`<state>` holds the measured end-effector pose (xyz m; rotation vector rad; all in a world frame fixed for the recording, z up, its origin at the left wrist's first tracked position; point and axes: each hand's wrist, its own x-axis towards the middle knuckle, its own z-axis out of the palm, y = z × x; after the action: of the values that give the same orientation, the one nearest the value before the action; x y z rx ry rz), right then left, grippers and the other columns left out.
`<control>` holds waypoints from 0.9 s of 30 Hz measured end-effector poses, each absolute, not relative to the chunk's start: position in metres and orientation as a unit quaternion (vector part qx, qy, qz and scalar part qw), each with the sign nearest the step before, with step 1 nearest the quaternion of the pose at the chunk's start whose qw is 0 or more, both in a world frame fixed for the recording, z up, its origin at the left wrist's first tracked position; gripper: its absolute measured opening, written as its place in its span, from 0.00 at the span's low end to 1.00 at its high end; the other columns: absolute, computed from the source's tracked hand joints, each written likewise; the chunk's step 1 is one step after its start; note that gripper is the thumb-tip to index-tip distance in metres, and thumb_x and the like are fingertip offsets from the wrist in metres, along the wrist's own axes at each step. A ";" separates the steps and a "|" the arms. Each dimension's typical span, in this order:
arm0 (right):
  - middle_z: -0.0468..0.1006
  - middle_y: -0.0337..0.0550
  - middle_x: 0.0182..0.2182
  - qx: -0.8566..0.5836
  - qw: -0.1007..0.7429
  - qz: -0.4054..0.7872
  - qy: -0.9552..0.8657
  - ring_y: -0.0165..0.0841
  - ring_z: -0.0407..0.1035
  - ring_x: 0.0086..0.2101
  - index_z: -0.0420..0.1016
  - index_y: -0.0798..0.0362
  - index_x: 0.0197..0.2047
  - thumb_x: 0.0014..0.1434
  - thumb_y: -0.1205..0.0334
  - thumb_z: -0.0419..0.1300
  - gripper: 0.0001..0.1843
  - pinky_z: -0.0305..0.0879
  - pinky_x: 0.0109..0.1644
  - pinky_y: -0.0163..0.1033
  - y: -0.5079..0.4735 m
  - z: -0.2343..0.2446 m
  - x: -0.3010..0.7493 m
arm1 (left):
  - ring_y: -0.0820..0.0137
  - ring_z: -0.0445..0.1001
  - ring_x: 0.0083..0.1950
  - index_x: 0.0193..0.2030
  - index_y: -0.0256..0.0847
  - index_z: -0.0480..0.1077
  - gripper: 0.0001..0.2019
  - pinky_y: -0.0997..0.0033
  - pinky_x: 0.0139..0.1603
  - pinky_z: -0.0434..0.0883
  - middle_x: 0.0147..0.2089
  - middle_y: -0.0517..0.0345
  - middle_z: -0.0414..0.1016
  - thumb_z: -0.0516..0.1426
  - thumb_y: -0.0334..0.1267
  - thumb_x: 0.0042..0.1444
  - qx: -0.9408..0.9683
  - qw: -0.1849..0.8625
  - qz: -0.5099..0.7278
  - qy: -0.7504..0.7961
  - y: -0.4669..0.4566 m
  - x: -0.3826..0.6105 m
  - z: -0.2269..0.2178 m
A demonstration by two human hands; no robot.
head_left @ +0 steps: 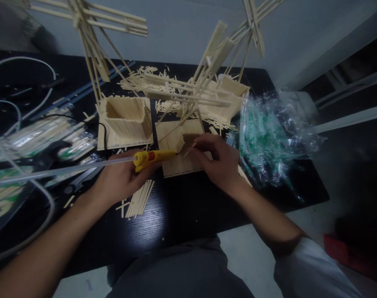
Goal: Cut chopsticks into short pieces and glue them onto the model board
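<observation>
My left hand is closed around a yellow hot glue gun, with a long clear glue stick running out of its back end to the left. The gun's nozzle points right, close to a low wall of short sticks on a flat wooden-stick base. My right hand pinches a short wooden stick at that wall, just right of the nozzle. A windmill-like set of stick blades rises behind the base and partly covers it.
To the left stands another stick model with a box-shaped wall. Loose cut sticks lie near the table's front. Plastic packs of sticks and a white cable are at left; green-printed plastic bags lie at right.
</observation>
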<state>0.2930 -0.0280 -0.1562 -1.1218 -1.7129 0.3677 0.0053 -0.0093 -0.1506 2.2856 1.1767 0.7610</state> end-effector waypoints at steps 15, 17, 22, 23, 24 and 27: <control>0.91 0.38 0.42 -0.468 0.491 0.112 -0.726 0.34 0.87 0.38 0.83 0.46 0.49 0.75 0.60 0.73 0.04 0.85 0.48 0.38 -0.029 -0.161 0.286 | 0.66 0.70 0.24 0.33 0.48 0.72 0.15 0.65 0.26 0.62 0.24 0.62 0.67 0.59 0.49 0.72 0.832 0.235 0.254 0.434 -0.010 0.005 -0.151; 0.91 0.39 0.41 -0.470 0.486 0.096 -0.730 0.34 0.88 0.38 0.83 0.46 0.49 0.76 0.59 0.72 0.03 0.85 0.47 0.38 -0.029 -0.163 0.285 | 0.66 0.71 0.25 0.33 0.48 0.72 0.15 0.66 0.27 0.62 0.24 0.62 0.68 0.59 0.48 0.72 0.831 0.239 0.254 0.433 -0.010 0.005 -0.151; 0.92 0.38 0.42 -0.471 0.487 0.089 -0.730 0.35 0.88 0.39 0.85 0.45 0.49 0.76 0.57 0.71 0.03 0.86 0.49 0.39 -0.030 -0.167 0.285 | 0.65 0.74 0.27 0.33 0.48 0.73 0.15 0.66 0.28 0.66 0.26 0.60 0.71 0.61 0.49 0.71 0.821 0.243 0.270 0.440 -0.011 0.008 -0.149; 0.92 0.39 0.42 -0.478 0.481 0.088 -0.730 0.36 0.88 0.40 0.86 0.45 0.49 0.76 0.56 0.71 0.03 0.86 0.50 0.40 -0.030 -0.168 0.285 | 0.64 0.75 0.27 0.33 0.48 0.73 0.15 0.66 0.28 0.66 0.26 0.60 0.72 0.61 0.50 0.71 0.820 0.245 0.270 0.440 -0.011 0.009 -0.148; 0.92 0.39 0.42 -0.483 0.477 0.084 -0.729 0.36 0.88 0.40 0.86 0.44 0.49 0.76 0.55 0.71 0.04 0.86 0.50 0.40 -0.030 -0.169 0.285 | 0.64 0.75 0.28 0.34 0.48 0.74 0.15 0.66 0.29 0.67 0.27 0.59 0.73 0.61 0.50 0.71 0.820 0.248 0.270 0.440 -0.011 0.009 -0.147; 0.92 0.38 0.42 -0.482 0.473 0.060 -0.735 0.36 0.88 0.40 0.87 0.43 0.50 0.77 0.55 0.70 0.04 0.85 0.51 0.40 -0.029 -0.171 0.286 | 0.65 0.75 0.28 0.33 0.48 0.73 0.14 0.67 0.29 0.68 0.27 0.60 0.73 0.60 0.48 0.71 0.819 0.255 0.272 0.435 -0.011 0.010 -0.146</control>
<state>0.2861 -0.0288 -0.1708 -1.1793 -1.7989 0.1457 0.0104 -0.0111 -0.1459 2.2255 1.1816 0.7394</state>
